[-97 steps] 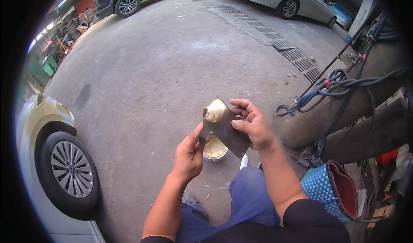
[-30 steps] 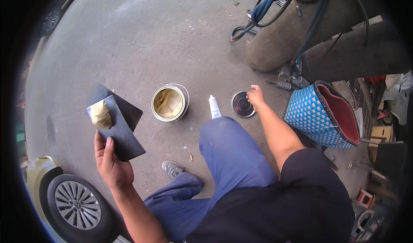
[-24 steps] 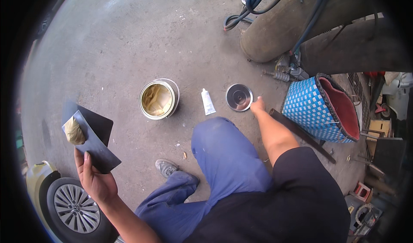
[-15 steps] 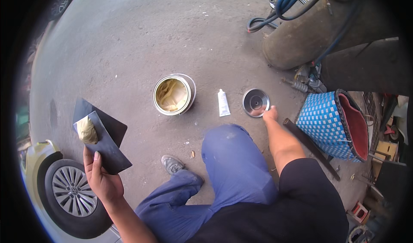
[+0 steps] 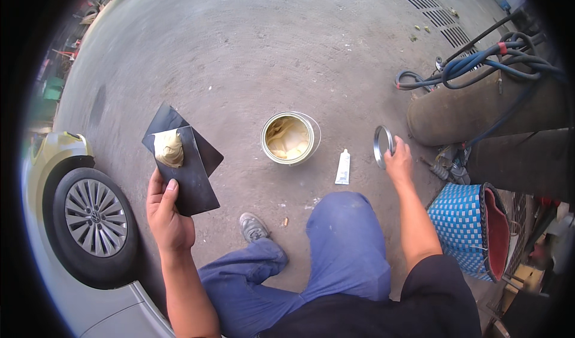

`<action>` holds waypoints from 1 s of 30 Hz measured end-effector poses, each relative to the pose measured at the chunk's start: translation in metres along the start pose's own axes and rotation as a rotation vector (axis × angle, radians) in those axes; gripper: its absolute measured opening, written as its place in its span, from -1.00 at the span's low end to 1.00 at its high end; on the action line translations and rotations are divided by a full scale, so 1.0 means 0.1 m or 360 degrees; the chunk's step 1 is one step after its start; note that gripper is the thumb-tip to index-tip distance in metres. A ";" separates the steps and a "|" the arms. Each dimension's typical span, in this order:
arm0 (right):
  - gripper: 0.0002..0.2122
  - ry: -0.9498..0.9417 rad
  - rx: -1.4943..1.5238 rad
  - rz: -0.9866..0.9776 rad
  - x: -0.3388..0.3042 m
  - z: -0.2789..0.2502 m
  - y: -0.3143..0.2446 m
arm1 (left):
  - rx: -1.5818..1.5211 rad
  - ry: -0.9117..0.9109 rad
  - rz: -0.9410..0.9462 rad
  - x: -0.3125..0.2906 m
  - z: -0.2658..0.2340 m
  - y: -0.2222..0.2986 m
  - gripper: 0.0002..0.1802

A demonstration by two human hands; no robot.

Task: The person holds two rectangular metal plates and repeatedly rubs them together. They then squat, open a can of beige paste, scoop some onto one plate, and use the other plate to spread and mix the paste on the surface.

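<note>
The round silver-rimmed metal lid (image 5: pixel 382 147), face-up half a second ago, now tilts nearly edge-on, its apparent long axis pointing away from the person; it is right of the white tapered tube (image 5: pixel 342 168), its right edge gripped by the right hand (image 5: pixel 400 161); the left hand (image 5: pixel 169 218) pinches two dark flat rectangular spreaders (image 5: pixel 196 185), the front one slanting from its cream putty lump (image 5: pixel 169 149) toward lower right.
</note>
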State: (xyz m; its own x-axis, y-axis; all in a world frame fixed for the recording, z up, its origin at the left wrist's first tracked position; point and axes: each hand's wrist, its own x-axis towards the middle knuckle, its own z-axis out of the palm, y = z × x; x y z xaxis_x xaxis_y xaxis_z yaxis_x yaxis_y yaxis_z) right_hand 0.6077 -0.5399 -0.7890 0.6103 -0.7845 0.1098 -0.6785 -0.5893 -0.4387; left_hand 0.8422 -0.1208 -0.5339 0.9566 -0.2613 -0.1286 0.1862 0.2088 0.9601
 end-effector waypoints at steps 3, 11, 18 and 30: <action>-0.58 0.0096 0.0043 -0.0894 0.20 -0.11 -0.83 | -0.0031 0.0040 -0.0013 0.03 -0.01 0.02 -0.52; -0.72 -0.0563 -0.0168 -0.2164 -0.08 0.45 -2.15 | -0.0070 0.0116 -0.0021 0.01 -0.12 0.04 -0.51; -0.75 -0.0520 -0.0129 -0.2091 -0.19 0.73 -2.08 | -0.0064 0.0170 -0.0006 -0.04 -0.29 0.05 -0.50; -0.48 -0.0644 0.0268 0.0272 -0.07 1.06 -0.64 | -0.0041 0.0149 -0.0045 0.03 -0.38 0.01 -0.57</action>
State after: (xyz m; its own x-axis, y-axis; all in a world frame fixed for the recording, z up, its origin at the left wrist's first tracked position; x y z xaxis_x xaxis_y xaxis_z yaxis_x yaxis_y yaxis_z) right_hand 0.6902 -0.4761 -0.8562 0.6289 -0.7093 -0.3185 -0.7276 -0.3924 -0.5627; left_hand 0.8538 -0.0858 -0.5431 0.9675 -0.1783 -0.1796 0.2180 0.2272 0.9491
